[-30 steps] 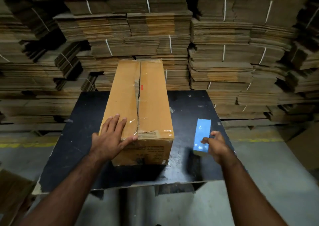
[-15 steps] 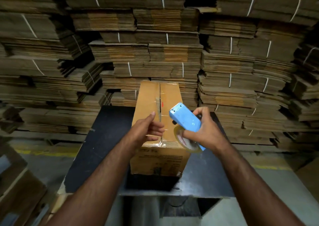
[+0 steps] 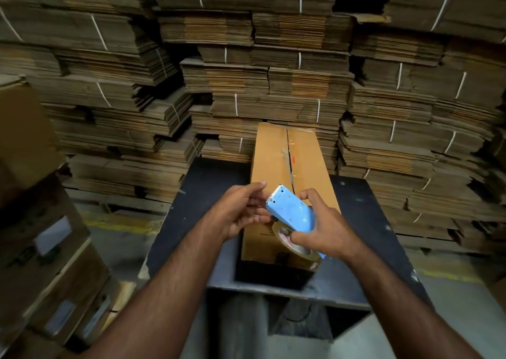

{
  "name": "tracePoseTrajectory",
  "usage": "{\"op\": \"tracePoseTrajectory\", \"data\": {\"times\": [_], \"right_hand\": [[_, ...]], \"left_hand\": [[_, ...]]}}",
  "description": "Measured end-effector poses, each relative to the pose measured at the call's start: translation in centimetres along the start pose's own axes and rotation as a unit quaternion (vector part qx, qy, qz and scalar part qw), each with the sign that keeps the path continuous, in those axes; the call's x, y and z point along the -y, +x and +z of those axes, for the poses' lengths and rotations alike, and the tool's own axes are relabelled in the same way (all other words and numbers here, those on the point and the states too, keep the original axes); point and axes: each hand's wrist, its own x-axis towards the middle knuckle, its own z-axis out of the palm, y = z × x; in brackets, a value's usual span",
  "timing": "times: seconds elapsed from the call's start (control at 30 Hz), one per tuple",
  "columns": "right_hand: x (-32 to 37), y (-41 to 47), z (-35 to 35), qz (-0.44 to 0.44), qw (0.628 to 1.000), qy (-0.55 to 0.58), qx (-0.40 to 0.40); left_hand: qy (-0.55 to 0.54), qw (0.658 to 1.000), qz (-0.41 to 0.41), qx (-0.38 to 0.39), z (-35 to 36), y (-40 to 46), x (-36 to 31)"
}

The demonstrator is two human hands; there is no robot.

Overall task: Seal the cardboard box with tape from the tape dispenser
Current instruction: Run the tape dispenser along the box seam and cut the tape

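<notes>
A long cardboard box (image 3: 287, 166) is lying lengthwise on a black worktable (image 3: 364, 221), running from the middle of the view away toward 12 o'clock, its top flaps meeting along a centre seam (image 3: 288, 150) that is showing glossy scraps of clear tape and a small red mark just to the right of the seam. Both hands are hovering above the near end of the box.

The right hand (image 3: 325, 230) is grasping a light blue tape dispenser (image 3: 291, 213): the fingers are curling over its blue body from the 3 o'clock side while the thumb is pressing against the roll of clear tape (image 3: 295, 245) hanging at the dispenser's lower end, toward 6 o'clock. The dispenser is tilting so that its white serrated cutter (image 3: 275, 194) is pointing toward 11 o'clock.

The left hand (image 3: 243, 210) is sitting at 9 o'clock of the dispenser, its fingers curling toward the cutter end and its thumb stretching across the top. Whether its fingertips are pinching the loose tape end or only touching the dispenser cannot be told.

Behind the table, from 9 through 12 to 3 o'clock, bundles of flattened cardboard (image 3: 273, 84) tied with white string are standing stacked high. At 8 o'clock, assembled cartons (image 3: 41, 262) with white labels are sitting stacked on the floor.
</notes>
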Motion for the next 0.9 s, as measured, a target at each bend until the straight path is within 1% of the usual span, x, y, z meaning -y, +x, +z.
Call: {"op": "tracePoseTrajectory", "data": {"times": [0.1, 0.2, 0.33, 0.43, 0.53, 0.67, 0.77, 0.9], "right_hand": [[0.6, -0.3, 0.5, -0.01, 0.997, -0.077, 0.008], [1.1, -0.4, 0.8, -0.018, 0.99, -0.139, -0.015], [0.9, -0.7, 0.6, -0.048, 0.987, -0.149, -0.024], [0.4, -0.6, -0.1, -0.074, 0.986, -0.149, -0.016], [-0.1, -0.1, -0.7, -0.081, 0.983, -0.163, -0.023], [-1.1, 1.4, -2.0, -0.114, 0.979, -0.165, -0.02], [-1.8, 2.8, -3.8, -0.138, 0.972, -0.188, -0.021], [-3.5, 4.3, -5.4, -0.176, 0.964, -0.199, 0.0]], "left_hand": [[0.018, 1.0, 0.002, 0.016, -0.3, -0.3, 0.2], [0.03, 0.999, 0.007, 0.039, -0.4, -0.4, 0.2], [0.08, 0.996, 0.032, 0.025, -0.6, -0.2, 0.1], [0.118, 0.991, 0.062, -0.004, -0.4, -0.3, 0.0], [0.137, 0.985, 0.099, -0.04, 0.3, -0.4, -0.1], [0.155, 0.974, 0.134, -0.099, 1.2, 0.2, -0.3], [0.137, 0.97, 0.142, -0.14, 1.8, 0.9, -0.2], [0.115, 0.968, 0.135, -0.178, 2.7, 1.6, 0.2]]}}
